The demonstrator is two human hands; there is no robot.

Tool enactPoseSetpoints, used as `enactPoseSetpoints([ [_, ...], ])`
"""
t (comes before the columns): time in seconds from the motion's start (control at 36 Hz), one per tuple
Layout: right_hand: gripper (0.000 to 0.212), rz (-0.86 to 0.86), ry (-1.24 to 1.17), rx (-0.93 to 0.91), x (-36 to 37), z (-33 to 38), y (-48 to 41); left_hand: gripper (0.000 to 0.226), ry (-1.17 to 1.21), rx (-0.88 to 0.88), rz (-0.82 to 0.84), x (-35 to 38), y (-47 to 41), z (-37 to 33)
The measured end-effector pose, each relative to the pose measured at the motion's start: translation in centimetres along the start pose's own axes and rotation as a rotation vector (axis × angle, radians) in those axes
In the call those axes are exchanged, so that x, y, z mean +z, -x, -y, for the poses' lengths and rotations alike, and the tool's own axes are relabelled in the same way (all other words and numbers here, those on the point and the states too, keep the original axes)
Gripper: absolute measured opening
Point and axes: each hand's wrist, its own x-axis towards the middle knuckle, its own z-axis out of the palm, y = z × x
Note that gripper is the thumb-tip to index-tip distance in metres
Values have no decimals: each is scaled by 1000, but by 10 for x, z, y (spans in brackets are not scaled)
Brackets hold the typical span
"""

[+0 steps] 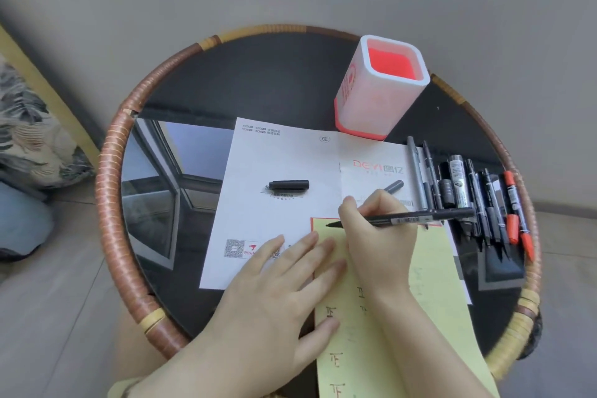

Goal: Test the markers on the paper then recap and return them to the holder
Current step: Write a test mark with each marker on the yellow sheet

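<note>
Yellow paper (436, 268) pinned flat under left hand (277, 294), fingers straight | black marker (416, 219) pinched in right hand (381, 245), tip at paper's top-left corner | keep stroke short, light, clear of existing marks | cap (289, 184) loose on white leaflet (258, 220) | holder (381, 87) behind, empty

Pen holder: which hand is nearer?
Right. The right hand, gripping a black marker, is on the person's side of the pen holder; the left hand, flat on the yellow paper's edge, is farther off, leftward.
</note>
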Motion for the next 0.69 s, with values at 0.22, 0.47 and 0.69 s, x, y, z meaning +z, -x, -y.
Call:
enactPoseSetpoints([
  [0.22,41,7,45,-44,0,-2,-1,56,12,7,87,-8,2,4],
  [0.47,35,31,49,-51,2,-3,-1,57,4,57,160,-14,1,13],
  [0.69,37,47,58,-53,4,-5,-1,57,18,53,160,-14,-1,13],
])
